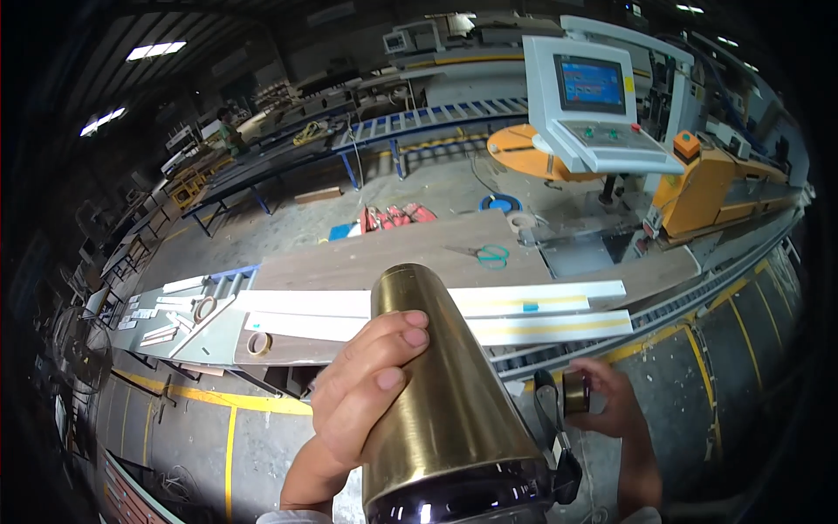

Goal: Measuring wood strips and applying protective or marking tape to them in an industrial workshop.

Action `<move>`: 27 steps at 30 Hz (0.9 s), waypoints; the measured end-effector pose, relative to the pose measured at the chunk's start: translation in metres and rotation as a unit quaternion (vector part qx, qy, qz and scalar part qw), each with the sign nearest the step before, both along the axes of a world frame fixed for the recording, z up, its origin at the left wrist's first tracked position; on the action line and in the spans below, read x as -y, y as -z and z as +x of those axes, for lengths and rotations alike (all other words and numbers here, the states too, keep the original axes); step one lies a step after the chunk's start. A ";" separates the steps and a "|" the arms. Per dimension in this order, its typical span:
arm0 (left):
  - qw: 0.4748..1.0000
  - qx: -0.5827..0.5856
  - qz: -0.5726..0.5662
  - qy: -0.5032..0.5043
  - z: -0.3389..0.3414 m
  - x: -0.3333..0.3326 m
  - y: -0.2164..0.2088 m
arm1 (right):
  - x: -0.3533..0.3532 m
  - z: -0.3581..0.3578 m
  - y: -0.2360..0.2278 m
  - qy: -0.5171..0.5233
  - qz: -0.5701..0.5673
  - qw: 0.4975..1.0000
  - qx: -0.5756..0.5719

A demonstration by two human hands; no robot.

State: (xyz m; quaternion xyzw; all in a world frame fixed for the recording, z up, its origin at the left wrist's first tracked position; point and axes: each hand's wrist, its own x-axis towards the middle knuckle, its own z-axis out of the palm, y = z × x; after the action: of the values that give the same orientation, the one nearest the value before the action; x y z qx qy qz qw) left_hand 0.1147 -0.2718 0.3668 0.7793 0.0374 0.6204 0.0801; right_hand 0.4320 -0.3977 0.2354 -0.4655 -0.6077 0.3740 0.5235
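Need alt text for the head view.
The left hand grips a large brass-coloured bottle close to the camera; the right hand holds a small round cap-like piece. Beyond, white strips and green-handled scissors lie on a brown work surface, with a screened control panel behind.

1 tilted brass-coloured flask near 1 small brass-and-dark cap
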 end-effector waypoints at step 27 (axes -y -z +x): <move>0.851 -0.299 -0.431 0.029 0.006 0.057 0.283 | -0.031 -0.071 0.019 -0.226 -0.034 0.892 0.390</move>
State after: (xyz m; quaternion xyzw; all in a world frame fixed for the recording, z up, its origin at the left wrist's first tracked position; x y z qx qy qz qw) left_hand 0.1203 -0.3292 0.0835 0.8149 0.3009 0.2765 0.4111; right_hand 0.3605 -0.3666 0.2168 -0.4417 -0.8385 0.2916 0.1296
